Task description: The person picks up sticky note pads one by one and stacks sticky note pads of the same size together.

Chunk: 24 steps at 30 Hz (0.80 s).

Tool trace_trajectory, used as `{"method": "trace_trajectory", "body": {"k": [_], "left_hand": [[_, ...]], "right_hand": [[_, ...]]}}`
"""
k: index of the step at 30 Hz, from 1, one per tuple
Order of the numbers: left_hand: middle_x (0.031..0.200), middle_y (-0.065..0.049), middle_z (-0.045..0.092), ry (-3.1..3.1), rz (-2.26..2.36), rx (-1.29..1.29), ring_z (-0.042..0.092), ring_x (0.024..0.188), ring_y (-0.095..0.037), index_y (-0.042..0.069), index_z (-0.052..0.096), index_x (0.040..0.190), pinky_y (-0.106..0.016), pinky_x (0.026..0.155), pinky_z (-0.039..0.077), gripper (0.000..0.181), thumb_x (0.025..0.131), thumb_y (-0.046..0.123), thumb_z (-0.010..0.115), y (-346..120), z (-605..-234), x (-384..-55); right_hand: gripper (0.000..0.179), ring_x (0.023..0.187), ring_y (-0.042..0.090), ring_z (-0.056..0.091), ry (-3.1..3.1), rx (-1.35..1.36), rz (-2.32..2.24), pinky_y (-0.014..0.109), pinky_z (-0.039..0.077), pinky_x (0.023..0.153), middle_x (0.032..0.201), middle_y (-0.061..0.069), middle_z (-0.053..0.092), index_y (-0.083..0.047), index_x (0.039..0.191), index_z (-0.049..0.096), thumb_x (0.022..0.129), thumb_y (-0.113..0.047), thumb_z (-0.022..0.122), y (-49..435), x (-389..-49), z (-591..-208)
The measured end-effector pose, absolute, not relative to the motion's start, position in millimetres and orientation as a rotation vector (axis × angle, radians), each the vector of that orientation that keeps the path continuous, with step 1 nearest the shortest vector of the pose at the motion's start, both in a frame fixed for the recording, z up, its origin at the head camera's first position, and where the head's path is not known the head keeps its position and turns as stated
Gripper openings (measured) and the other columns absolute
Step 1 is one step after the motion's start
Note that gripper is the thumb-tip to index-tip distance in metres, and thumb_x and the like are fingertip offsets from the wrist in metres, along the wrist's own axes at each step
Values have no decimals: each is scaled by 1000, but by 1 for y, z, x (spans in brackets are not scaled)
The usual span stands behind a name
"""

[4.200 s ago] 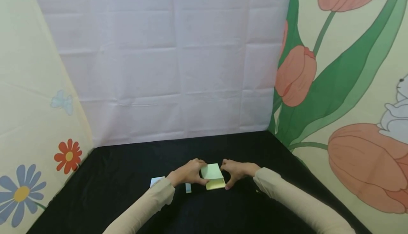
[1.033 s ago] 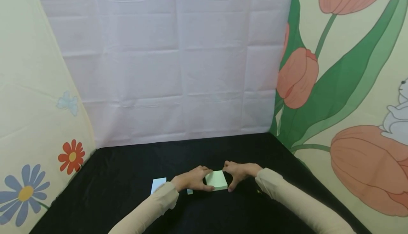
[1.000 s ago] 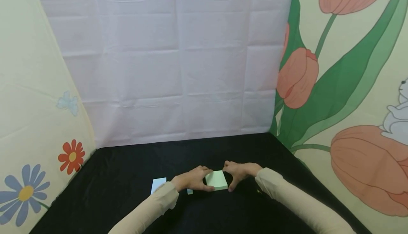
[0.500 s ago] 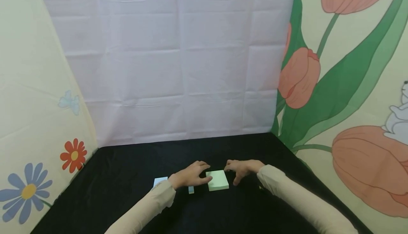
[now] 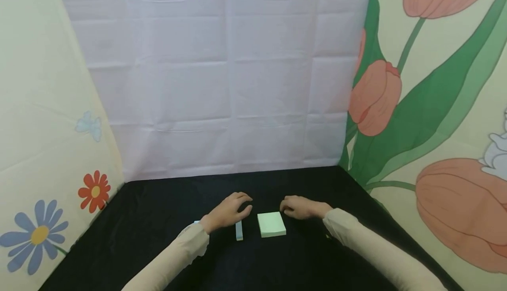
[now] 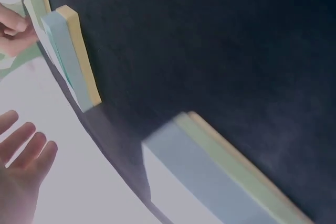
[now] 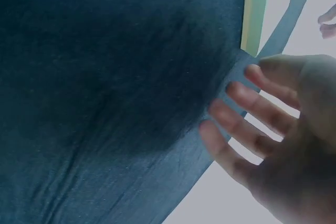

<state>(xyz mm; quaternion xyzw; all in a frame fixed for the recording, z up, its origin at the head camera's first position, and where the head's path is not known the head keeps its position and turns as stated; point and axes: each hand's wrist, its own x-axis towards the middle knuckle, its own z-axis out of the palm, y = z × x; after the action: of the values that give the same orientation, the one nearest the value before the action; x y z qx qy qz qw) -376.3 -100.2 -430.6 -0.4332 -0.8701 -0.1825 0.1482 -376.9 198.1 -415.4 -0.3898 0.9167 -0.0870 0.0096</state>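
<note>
A square light-green sticky note pad point(image 5: 271, 223) lies flat on the black cloth, with a yellow pad under it that shows as a thin edge. My right hand point(image 5: 304, 207) hovers just right of the pad, fingers loosely bent and holding nothing. To its left, my left hand point(image 5: 226, 211) is raised off the cloth with nothing in its grasp. Below that hand lies a narrow stack of blue sticky notes point(image 5: 239, 230) on a yellow layer. A larger stack of blue, green and orange pads point(image 6: 210, 166) sits under the left wrist, mostly hidden in the head view.
A black cloth point(image 5: 253, 264) covers the table. Behind it hangs a creased white sheet point(image 5: 178, 84), with flower-printed panels point(image 5: 455, 207) on both sides. A tiny yellow thing point(image 5: 328, 236) peeks out beside the right sleeve; its kind is unclear.
Earlier, both hands held the green pad tilted over the yellow one. It came down flat onto it; the hands then let go and drew apart, uncovering the narrow blue stack.
</note>
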Motion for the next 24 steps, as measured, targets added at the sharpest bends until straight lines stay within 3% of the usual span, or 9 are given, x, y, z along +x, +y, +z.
{"method": "trace_trajectory", "body": {"k": [6, 11, 19, 24], "left_hand": [[120, -9, 62, -2346, -459, -1118, 59, 109, -25, 4, 67, 118, -41, 88, 50, 27, 101, 22, 57, -114, -435, -383], [113, -6, 65, -2272, -406, -1015, 61, 102, -23, 8, 71, 111, -40, 82, 52, 23, 99, 24, 60, -130, -433, -387], [101, -6, 67, -2165, -416, -858, 61, 90, -24, 8, 73, 101, -41, 76, 52, 18, 96, 21, 62, -157, -423, -390], [98, -7, 66, -2157, -360, -775, 61, 87, -25, 6, 73, 101, -42, 75, 51, 17, 94, 20, 65, -176, -424, -389]], "right_hand": [[14, 71, 6, 49, 3022, -1323, -375, 29, 45, 61, 87, -5, 56, -9, 98, 68, 100, -20, 59, 203, -376, -420], [16, 68, 5, 52, 3203, -1384, -379, 29, 46, 59, 84, -4, 58, -11, 94, 69, 99, -23, 61, 204, -377, -422], [17, 66, 10, 53, 3463, -1332, -274, 33, 42, 62, 80, -5, 59, -13, 91, 70, 98, -27, 63, 206, -378, -415], [18, 76, 20, 62, 3590, -1321, -216, 44, 46, 76, 86, 1, 65, -10, 95, 72, 96, -27, 66, 210, -382, -416]]}}
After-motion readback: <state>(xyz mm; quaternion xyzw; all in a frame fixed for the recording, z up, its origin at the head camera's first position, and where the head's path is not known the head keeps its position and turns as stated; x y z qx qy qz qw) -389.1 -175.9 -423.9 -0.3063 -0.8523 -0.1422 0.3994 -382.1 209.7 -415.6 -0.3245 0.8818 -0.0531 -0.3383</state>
